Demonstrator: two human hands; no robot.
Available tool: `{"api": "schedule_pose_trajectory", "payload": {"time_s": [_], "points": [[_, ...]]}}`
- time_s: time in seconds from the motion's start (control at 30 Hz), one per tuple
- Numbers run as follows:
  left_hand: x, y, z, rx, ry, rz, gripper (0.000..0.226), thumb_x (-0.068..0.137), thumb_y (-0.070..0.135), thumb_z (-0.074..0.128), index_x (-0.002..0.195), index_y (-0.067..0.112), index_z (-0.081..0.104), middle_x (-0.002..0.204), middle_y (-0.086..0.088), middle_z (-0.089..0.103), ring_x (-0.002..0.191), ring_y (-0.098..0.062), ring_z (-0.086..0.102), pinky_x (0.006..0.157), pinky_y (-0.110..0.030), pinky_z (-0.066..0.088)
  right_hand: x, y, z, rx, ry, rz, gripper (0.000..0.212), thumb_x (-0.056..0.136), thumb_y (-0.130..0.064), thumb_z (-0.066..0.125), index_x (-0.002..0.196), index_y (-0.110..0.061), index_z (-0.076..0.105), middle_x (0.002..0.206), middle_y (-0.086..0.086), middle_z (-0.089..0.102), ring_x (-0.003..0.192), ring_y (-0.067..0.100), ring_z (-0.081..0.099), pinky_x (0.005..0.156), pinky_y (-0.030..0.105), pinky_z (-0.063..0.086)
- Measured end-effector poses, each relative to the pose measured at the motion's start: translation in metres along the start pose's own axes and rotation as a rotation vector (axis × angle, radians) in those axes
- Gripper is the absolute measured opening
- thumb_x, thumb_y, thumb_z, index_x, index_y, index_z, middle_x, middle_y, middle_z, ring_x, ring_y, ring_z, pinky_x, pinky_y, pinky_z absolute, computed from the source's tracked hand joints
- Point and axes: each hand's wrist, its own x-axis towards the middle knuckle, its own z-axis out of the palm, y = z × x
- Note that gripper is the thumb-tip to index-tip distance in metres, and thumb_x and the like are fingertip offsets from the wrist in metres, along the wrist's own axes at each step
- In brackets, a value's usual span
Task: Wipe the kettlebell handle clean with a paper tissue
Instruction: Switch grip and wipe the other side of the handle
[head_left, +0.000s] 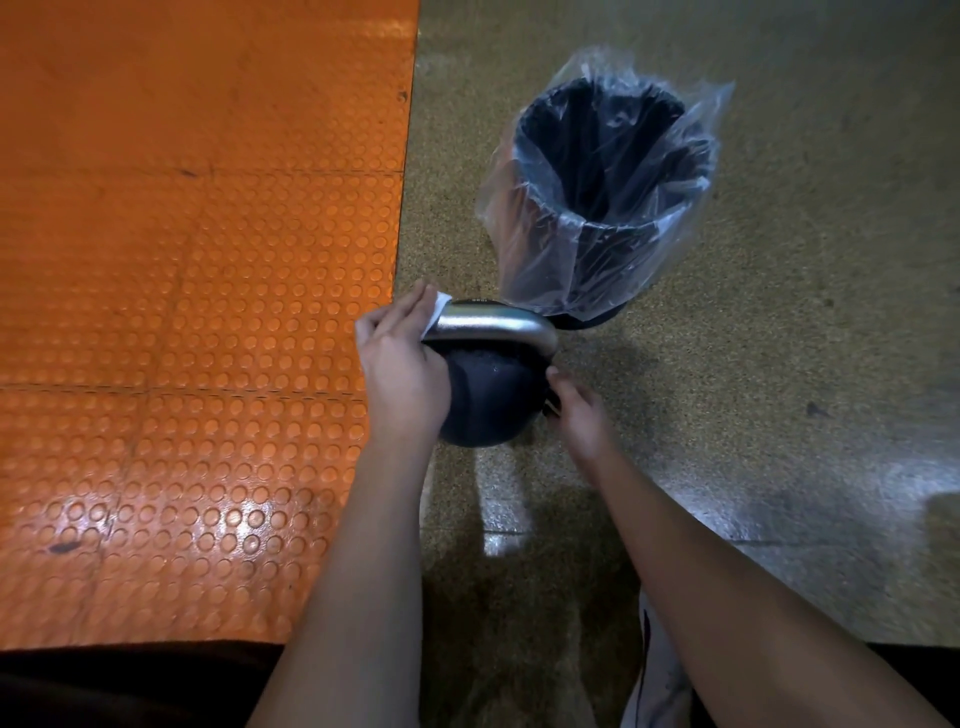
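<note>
While the shiny curved steel handle (493, 325) runs left-right over the black kettlebell (485, 400), left hand (400, 358) clamps white tissue (436, 312) at its left end; right hand (576, 410) grips the ball's right side.

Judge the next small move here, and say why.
Probably slide the left hand with the tissue rightward along the handle. The tissue sits wrapped at the handle's left end, the rest of the metal is bare, and the right hand braces the kettlebell.
</note>
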Motion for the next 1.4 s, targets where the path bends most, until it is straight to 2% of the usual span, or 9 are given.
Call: {"api": "schedule_pose_trajectory", "payload": {"time_s": [0.2,0.43,0.57,0.77,0.87,1.0,1.1,1.27,1.4], "points": [[-0.021,0.003,0.009,-0.045,0.148,-0.004,0.07,0.069,-0.019,0.038,0.124,0.011,0.069,0.127,-0.003,0.068,0.102,-0.01,0.036,0.09,-0.009,0.031,0.0,0.001,0.001,0.014,0.023,0.017,0.083,0.07,-0.077,0.066,0.138,-0.029,0.065,0.136,0.001,0.069,0.13,0.025,0.06,0.117,0.055,0.042],[-0.018,0.01,0.018,-0.02,0.17,0.103,0.065,0.068,-0.017,0.041,0.118,0.01,0.073,0.123,-0.003,0.07,0.099,-0.03,0.052,0.091,-0.018,0.036,-0.001,0.0,0.0,-0.018,0.029,0.014,0.056,0.095,-0.059,0.061,0.139,-0.025,0.064,0.119,-0.008,0.071,0.127,0.022,0.061,0.116,0.052,0.044],[-0.026,0.005,0.022,-0.025,0.215,0.093,0.069,0.067,-0.019,0.04,0.12,0.01,0.072,0.126,-0.004,0.069,0.099,-0.023,0.046,0.09,-0.016,0.033,-0.002,-0.001,0.002,-0.038,0.035,0.032,0.073,0.082,-0.07,0.065,0.141,-0.027,0.064,0.135,-0.001,0.069,0.13,0.024,0.06,0.116,0.053,0.043],[-0.011,0.009,0.023,-0.012,0.192,0.129,0.057,0.071,-0.012,0.042,0.11,0.012,0.076,0.116,-0.001,0.073,0.096,-0.022,0.045,0.088,-0.021,0.036,0.001,0.002,-0.001,0.0,0.012,0.031,0.046,0.104,-0.042,0.059,0.145,-0.022,0.06,0.134,0.0,0.069,0.127,0.02,0.061,0.118,0.048,0.043],[-0.018,0.005,0.023,-0.008,0.226,0.115,0.063,0.069,-0.011,0.038,0.114,0.012,0.075,0.118,0.0,0.072,0.097,-0.018,0.041,0.088,-0.018,0.035,0.001,0.002,0.001,-0.033,0.023,0.029,0.052,0.099,-0.052,0.062,0.144,-0.026,0.061,0.129,-0.005,0.07,0.129,0.021,0.061,0.118,0.051,0.042],[0.001,0.01,0.023,0.016,0.172,0.113,0.058,0.072,-0.008,0.038,0.109,0.013,0.077,0.114,-0.002,0.073,0.098,-0.032,0.051,0.089,-0.016,0.03,0.003,0.007,0.002,-0.071,0.003,0.017,0.073,0.081,-0.07,0.066,0.144,-0.034,0.06,0.141,-0.004,0.067,0.134,0.022,0.058,0.119,0.053,0.04],[-0.015,0.012,0.021,-0.001,0.183,0.133,0.063,0.069,-0.013,0.04,0.115,0.013,0.075,0.118,0.0,0.072,0.098,-0.027,0.048,0.09,-0.015,0.03,0.004,0.007,0.001,-0.05,0.009,0.021,0.068,0.082,-0.067,0.067,0.142,-0.034,0.063,0.14,-0.003,0.067,0.133,0.022,0.059,0.119,0.052,0.041],[-0.016,0.0,0.023,-0.012,0.23,0.028,0.069,0.069,-0.019,0.037,0.126,0.007,0.068,0.13,-0.003,0.067,0.098,-0.032,0.048,0.088,-0.015,0.031,0.007,0.013,0.001,-0.131,0.004,0.031,0.041,0.073,-0.084,0.061,0.11,-0.069,0.064,0.143,-0.004,0.065,0.134,0.027,0.058,0.116,0.058,0.041],[-0.035,0.014,0.031,-0.037,0.207,0.101,0.073,0.067,-0.019,0.037,0.127,0.008,0.067,0.132,-0.001,0.065,0.099,-0.018,0.038,0.088,-0.017,0.035,0.007,0.015,0.001,-0.086,0.016,0.02,0.069,0.072,-0.079,0.065,0.13,-0.043,0.068,0.138,-0.004,0.069,0.133,0.023,0.059,0.118,0.055,0.041]]}}
